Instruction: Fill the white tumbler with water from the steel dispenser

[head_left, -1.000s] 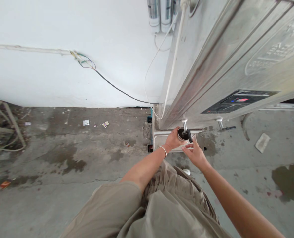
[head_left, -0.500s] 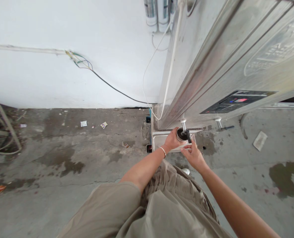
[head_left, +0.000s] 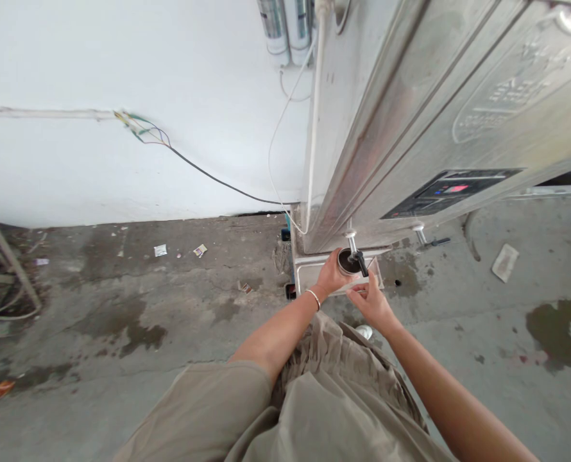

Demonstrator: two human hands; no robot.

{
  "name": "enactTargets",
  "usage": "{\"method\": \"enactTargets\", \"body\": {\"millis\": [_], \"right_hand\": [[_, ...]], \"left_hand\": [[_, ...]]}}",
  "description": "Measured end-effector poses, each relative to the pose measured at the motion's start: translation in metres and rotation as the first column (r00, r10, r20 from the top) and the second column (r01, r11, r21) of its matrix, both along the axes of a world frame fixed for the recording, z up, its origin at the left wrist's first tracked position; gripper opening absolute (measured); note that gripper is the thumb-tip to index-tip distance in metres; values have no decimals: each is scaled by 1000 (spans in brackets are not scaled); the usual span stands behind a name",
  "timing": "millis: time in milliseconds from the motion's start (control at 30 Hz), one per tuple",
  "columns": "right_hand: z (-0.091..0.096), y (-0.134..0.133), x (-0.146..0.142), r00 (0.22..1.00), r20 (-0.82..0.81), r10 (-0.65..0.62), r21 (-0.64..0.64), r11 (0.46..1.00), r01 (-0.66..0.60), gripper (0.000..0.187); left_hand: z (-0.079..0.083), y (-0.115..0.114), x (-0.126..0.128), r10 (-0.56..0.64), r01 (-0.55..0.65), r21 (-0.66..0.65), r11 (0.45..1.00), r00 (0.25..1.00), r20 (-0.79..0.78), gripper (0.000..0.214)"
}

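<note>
My left hand (head_left: pixel 331 274) grips a round cup (head_left: pixel 347 262) with a metal rim and a dark inside, holding it under the spout of a steel tap (head_left: pixel 351 240). The cup's lower part is hidden by my fingers. My right hand (head_left: pixel 371 301) is just below, its fingertips on the black tap lever (head_left: pixel 361 263). The tap sits low on the front of a tall stainless-steel water boiler (head_left: pixel 410 128). Under the cup and my hands is a steel drip tray (head_left: pixel 309 273).
A second tap (head_left: pixel 421 235) stands farther right, below the boiler's dark control panel (head_left: pixel 451 190). Behind it rise a white wall (head_left: pixel 122 64) with loose cables (head_left: pixel 218 179) and several filter cartridges (head_left: pixel 285 32). The stained concrete floor (head_left: pixel 122 308) holds litter, a puddle (head_left: pixel 555 330) and a pile of debris (head_left: pixel 1 282).
The whole view has swung slightly, moving the boiler and wall left. Both hands stay at the tap, with the cup still held beneath the spout.
</note>
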State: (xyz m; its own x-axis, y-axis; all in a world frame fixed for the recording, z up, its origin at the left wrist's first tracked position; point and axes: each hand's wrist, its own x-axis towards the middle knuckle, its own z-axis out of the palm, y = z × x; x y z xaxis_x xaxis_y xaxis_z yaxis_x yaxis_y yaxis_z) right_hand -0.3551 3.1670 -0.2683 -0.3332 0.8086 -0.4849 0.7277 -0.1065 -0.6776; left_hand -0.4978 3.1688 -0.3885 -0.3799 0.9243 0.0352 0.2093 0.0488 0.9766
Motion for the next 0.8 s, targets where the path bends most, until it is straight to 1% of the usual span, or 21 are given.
{"method": "enactTargets", "body": {"millis": [167,367,600,800], "right_hand": [[0,0,1,999,-15,-40,16,999,41,107],[-1,0,5,996,-49,-72,7,997,73,105],[-4,-1,7,982,-118,-146,-11,989,146,106],[-3,1,12,973,-148,-175,-47,984,170,106]], "left_hand": [[2,3,5,0,1,-45,999,1000,19,94],[7,8,10,7,-5,-111,994,1000,18,90],[7,15,9,-16,17,-115,993,1000,11,92],[11,22,14,-15,15,-69,998,1000,8,92]]}}
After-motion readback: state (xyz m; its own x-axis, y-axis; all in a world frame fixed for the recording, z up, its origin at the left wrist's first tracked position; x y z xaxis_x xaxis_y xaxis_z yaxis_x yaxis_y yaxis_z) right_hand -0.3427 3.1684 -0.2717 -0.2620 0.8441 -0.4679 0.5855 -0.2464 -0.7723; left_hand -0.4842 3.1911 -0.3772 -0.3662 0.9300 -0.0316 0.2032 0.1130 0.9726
